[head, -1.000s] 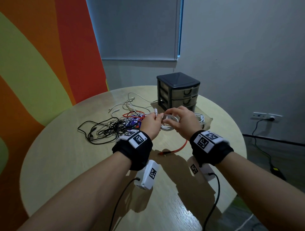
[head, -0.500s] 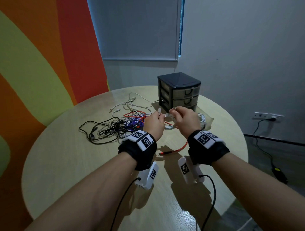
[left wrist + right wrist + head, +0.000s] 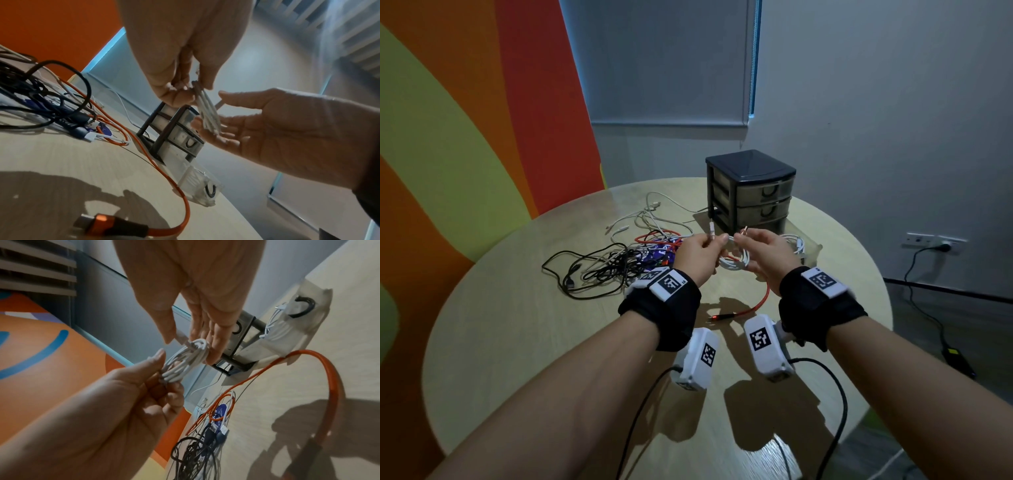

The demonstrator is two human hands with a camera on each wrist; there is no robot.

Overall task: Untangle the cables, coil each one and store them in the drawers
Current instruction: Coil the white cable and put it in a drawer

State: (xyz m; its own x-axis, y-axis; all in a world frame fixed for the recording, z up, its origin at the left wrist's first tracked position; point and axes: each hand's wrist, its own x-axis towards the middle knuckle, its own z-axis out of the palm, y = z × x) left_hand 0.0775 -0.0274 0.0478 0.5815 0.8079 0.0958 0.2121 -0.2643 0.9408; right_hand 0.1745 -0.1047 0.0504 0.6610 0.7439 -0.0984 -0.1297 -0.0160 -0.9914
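White cable [image 3: 732, 257], wound into a small coil, is held above the round wooden table [image 3: 517, 325] between both hands. The left hand [image 3: 697, 255] is closed on one side of the coil, with thumb and curled fingers pinching the bundled loops; one white connector end stands up above its fingers. The right hand [image 3: 763, 251] is positioned at the opposite side of the coil: its fingers are nearly straight and support the loops from below, while a connector end is pinched between thumb and forefinger (best seen in the right wrist view).

A dark three-drawer unit [image 3: 751, 192] is located on the far side of the table, just beyond the hands. Its bottom drawer [image 3: 799, 245] is pulled out, and a coiled white cable [image 3: 271, 327] is seen lying inside it. The two upper drawers are pushed in.

An orange cable [image 3: 755, 308] is laid across the table beneath the hands, its plug end resting nearest the person. To the left, a tangle of black cables [image 3: 599, 267] is spread on the table, with loose white cables [image 3: 650, 219] lying behind it, towards the far edge.
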